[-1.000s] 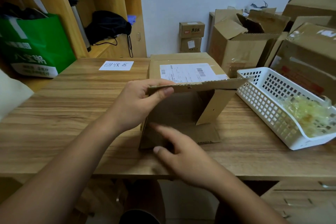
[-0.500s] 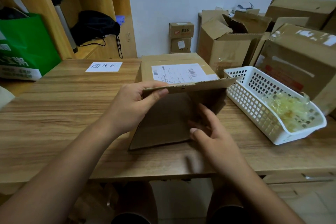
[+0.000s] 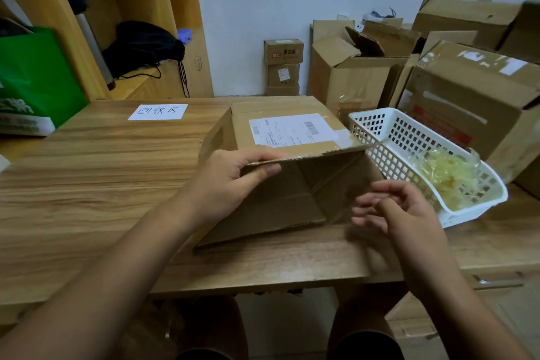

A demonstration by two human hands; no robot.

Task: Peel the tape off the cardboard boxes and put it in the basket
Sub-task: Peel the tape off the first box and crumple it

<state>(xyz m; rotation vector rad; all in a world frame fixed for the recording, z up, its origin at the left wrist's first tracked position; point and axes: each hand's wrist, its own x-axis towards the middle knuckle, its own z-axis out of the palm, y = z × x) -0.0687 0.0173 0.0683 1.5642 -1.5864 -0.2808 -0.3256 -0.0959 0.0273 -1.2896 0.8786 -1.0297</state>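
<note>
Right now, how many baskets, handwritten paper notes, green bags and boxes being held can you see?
Basket: 1
Paper note: 1
Green bag: 1
Cardboard box being held: 1
Total: 4

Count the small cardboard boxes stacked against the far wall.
2 clearly: the upper box sits on the lower box. A brown strip beneath, cut off by the table, may be a third.

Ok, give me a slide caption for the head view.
Left hand grips the top flap of a cardboard box; right hand hovers at its open side, beside a white basket of peeled tape.
</note>
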